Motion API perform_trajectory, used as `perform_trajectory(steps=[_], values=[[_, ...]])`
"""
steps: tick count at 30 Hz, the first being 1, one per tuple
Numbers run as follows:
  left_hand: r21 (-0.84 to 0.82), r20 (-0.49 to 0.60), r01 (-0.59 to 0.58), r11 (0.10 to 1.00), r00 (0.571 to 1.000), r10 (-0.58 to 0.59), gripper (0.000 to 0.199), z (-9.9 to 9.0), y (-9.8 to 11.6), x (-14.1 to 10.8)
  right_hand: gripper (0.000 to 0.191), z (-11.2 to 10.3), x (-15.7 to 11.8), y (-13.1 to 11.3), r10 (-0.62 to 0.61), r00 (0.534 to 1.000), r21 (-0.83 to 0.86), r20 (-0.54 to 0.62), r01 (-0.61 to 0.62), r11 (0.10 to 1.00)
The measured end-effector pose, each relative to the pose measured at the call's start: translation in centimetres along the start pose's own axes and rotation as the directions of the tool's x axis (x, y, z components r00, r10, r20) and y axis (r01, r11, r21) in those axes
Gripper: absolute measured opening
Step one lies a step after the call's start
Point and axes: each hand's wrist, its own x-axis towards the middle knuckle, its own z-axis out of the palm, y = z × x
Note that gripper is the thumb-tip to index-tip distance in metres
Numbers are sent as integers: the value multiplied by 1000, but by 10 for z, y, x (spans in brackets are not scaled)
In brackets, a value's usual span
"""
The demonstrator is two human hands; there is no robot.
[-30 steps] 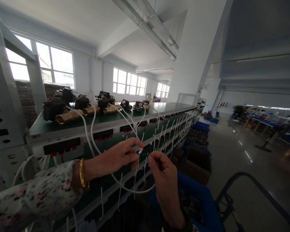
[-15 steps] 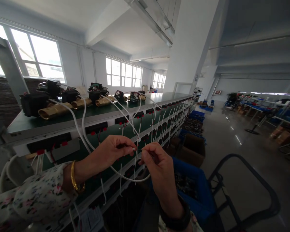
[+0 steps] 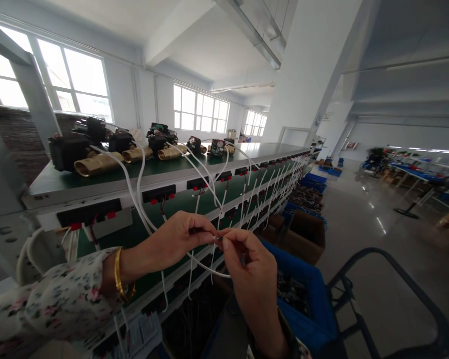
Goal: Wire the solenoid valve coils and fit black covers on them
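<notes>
My left hand (image 3: 177,239) is closed in a pinch, a small white bit of a cable end showing at its fingertips. Against it, my right hand (image 3: 249,257) pinches thin wire ends, too small to make out clearly. A white cable (image 3: 209,269) curves below both hands, from behind my left hand to my right palm. Behind them rises a rack whose top shelf (image 3: 243,153) carries brass valves (image 3: 97,163) with black actuator housings (image 3: 68,152). White cables run down from these valves. Black terminal blocks (image 3: 159,193) with red tabs line the shelf's front edge.
To the right of my right hand stands a blue crate (image 3: 310,279) with dark parts inside. A brown cardboard box (image 3: 305,234) is behind it. The dark handle of a trolley (image 3: 415,284) reaches in at lower right. Many white cables hang along the rack.
My hands have come together, so their fingertips now meet. The camera view has shifted slightly, and the rack appears a little further right.
</notes>
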Motion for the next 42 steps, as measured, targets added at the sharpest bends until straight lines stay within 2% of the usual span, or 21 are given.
perform_trajectory(steps=[9, 15, 22, 25, 29, 34, 42], values=[[79, -32, 25, 997, 999, -22, 14, 1, -1, 0, 9, 2, 1, 1, -65, 998, -34, -15, 65, 997], [167, -65, 66, 984, 996, -56, 15, 2, 1, -2, 9, 2, -4, 6, -71, 997, -39, 31, 73, 997], [127, -82, 112, 986, 991, -102, 12, 5, 1, -6, 9, 8, -11, 11, -22, 999, 13, -27, 23, 1000], [112, -76, 99, 989, 993, -91, 14, 6, 0, -6, 8, 11, -13, 14, 32, 999, 79, -32, -29, 996], [171, -101, 81, 982, 993, -64, 15, 8, -3, -8, 7, 13, -16, 17, 94, 995, 178, -13, -91, 980], [247, -127, 32, 968, 992, 0, 15, 11, -6, -10, 7, 15, -19, 20, 31, 997, 146, -65, -22, 989], [168, -51, 153, 974, 988, -146, 14, 9, 5, -10, 7, 15, -20, 23, 58, 997, 199, -56, -46, 979]])
